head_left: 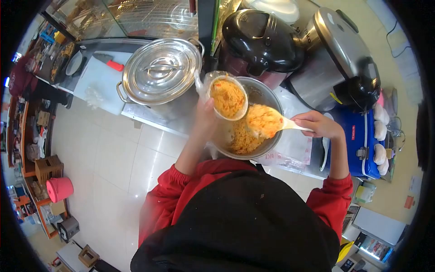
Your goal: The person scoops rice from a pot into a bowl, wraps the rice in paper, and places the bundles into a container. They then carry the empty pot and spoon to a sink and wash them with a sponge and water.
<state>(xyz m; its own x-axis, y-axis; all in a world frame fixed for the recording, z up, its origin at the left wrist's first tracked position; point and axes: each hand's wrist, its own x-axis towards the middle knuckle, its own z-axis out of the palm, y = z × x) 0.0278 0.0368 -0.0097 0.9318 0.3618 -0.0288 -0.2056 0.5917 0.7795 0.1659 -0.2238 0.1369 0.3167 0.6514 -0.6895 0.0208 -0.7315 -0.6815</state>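
Note:
My left hand (206, 113) is closed around a small bowl (232, 119) with a light rim, filled with orange-coloured rice (227, 96). Clear plastic bunches up beside the bowl, near its upper left. In my right hand (318, 124) is the handle of a pale rice paddle (289, 123), its blade heaped with the same rice and close to the bowl's right side. Both are above a large metal pot (275, 140) that has more rice in its bottom. Part of the pot is hidden behind the bowl and my left hand.
A lidded steel pot (163, 72) stands to the left, near a cutting board (102, 84) with a red-handled knife (114, 65). Behind are a dark rice cooker (263, 41) and a tall steel container (335, 59). A blue cooler (351, 136) sits at right.

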